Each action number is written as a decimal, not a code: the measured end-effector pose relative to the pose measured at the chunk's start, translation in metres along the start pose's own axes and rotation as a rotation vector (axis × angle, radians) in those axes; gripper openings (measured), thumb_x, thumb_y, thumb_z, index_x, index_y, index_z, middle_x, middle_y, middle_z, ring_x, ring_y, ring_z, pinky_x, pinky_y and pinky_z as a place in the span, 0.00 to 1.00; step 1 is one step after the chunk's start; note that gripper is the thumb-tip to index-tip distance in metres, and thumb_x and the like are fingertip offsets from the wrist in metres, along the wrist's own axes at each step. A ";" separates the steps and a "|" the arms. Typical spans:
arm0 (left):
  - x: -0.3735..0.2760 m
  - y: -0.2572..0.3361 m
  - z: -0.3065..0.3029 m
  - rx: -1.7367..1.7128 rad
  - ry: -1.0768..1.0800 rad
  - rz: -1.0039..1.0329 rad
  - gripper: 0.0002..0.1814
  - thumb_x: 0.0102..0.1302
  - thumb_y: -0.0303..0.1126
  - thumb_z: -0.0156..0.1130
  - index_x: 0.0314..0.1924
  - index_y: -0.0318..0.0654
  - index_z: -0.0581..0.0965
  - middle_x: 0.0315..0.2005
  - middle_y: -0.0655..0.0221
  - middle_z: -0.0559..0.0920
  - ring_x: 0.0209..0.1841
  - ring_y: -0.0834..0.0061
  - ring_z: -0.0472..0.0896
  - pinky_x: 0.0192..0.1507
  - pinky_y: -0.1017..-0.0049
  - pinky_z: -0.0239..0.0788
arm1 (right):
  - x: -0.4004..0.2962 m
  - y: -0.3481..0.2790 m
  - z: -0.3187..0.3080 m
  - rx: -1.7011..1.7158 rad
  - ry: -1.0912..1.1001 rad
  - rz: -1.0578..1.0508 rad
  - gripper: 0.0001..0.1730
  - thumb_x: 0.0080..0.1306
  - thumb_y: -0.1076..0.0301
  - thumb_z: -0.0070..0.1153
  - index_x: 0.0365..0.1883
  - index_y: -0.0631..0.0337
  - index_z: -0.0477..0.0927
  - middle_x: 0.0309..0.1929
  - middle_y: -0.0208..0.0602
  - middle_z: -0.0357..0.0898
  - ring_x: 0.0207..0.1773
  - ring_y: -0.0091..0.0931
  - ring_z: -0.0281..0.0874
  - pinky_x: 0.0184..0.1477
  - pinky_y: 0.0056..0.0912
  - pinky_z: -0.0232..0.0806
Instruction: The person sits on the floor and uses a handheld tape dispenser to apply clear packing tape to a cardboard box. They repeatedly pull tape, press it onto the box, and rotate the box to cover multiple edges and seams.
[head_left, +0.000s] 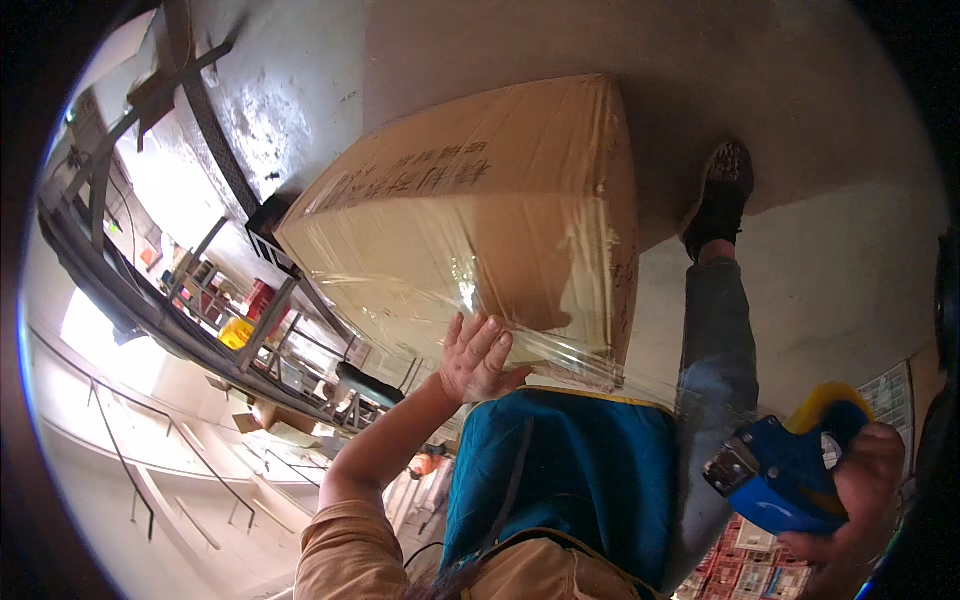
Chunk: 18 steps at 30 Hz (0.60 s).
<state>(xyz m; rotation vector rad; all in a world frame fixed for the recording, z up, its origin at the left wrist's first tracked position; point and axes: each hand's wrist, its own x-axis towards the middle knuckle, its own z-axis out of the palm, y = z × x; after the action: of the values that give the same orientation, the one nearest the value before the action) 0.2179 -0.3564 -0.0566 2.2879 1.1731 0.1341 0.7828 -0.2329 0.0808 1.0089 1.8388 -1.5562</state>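
Observation:
A large cardboard box (465, 217) bearing printed writing stands on the floor before me, with clear packing tape (570, 349) across its near side. My left hand (480, 356) lies with fingers spread against the taped side, near the lower edge. At the lower right, my right hand (859, 499) grips a blue tape dispenser (787, 465) with a yellow part. A clear strip of tape stretches from the box towards the dispenser. Below the box hangs my blue apron (562, 480).
My shoe (720, 195) rests on the concrete floor (810, 277) right of the box. Metal racks (262, 322) stand at the left, with a yellow item (236, 334) among them. Stacked crates (750, 559) show at the lower right.

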 end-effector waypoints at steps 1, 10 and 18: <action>-0.004 -0.002 -0.002 -0.020 0.038 -0.032 0.52 0.58 0.53 0.76 0.76 0.35 0.64 0.75 0.46 0.65 0.79 0.45 0.61 0.79 0.44 0.44 | 0.000 -0.002 -0.001 0.092 0.039 -0.024 0.48 0.49 0.19 0.61 0.46 0.56 0.81 0.47 0.43 0.76 0.57 0.40 0.70 0.65 0.51 0.61; -0.048 -0.081 -0.035 0.199 -0.001 -0.389 0.61 0.58 0.54 0.73 0.79 0.23 0.53 0.77 0.32 0.54 0.80 0.33 0.52 0.78 0.40 0.42 | 0.019 0.032 0.005 0.316 0.302 0.225 0.49 0.32 0.39 0.79 0.50 0.57 0.78 0.44 0.39 0.77 0.49 0.35 0.75 0.54 0.46 0.71; -0.078 -0.124 -0.050 0.111 0.162 -0.576 0.69 0.61 0.67 0.66 0.82 0.29 0.39 0.81 0.37 0.41 0.83 0.40 0.40 0.81 0.49 0.35 | -0.045 0.015 -0.018 0.264 0.105 0.374 0.38 0.36 0.42 0.77 0.38 0.57 0.76 0.36 0.40 0.75 0.40 0.34 0.75 0.46 0.43 0.70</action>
<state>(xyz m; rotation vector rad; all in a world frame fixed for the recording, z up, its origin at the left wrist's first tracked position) 0.0642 -0.3378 -0.0671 1.9600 1.9135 0.0350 0.8221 -0.2237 0.1108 1.4834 1.4235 -1.5585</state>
